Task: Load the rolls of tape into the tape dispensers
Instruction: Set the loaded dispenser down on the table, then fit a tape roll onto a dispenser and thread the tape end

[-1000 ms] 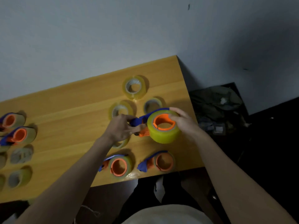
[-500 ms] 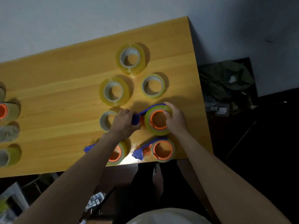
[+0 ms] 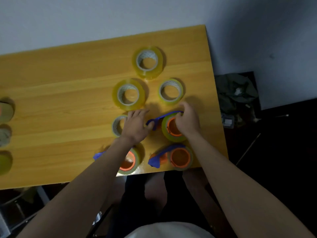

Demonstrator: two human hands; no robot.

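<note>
A blue and orange tape dispenser (image 3: 169,130) with a yellow roll on its hub rests on the wooden table (image 3: 60,100). My right hand (image 3: 188,121) grips the roll's far side. My left hand (image 3: 135,126) lies just left of the blue handle with its fingers stretched out and the thumb touching the handle. It partly covers a small loose roll (image 3: 116,125). Three more loose rolls lie beyond: a tall one (image 3: 147,61), a wide one (image 3: 128,94) and a thin one (image 3: 170,91). Two loaded dispensers (image 3: 180,157) (image 3: 128,160) sit at the near edge, the left one partly under my forearm.
More rolls and dispensers (image 3: 5,136) show blurred at the table's left edge. The table's right edge runs close to my right hand. Beyond it a dark bag (image 3: 235,90) lies on the floor. A grey wall stands behind the table.
The dispenser with the yellow roll came down from the air onto the table. My left hand let go of the blue handle and spread its fingers. The camera tilted down.
</note>
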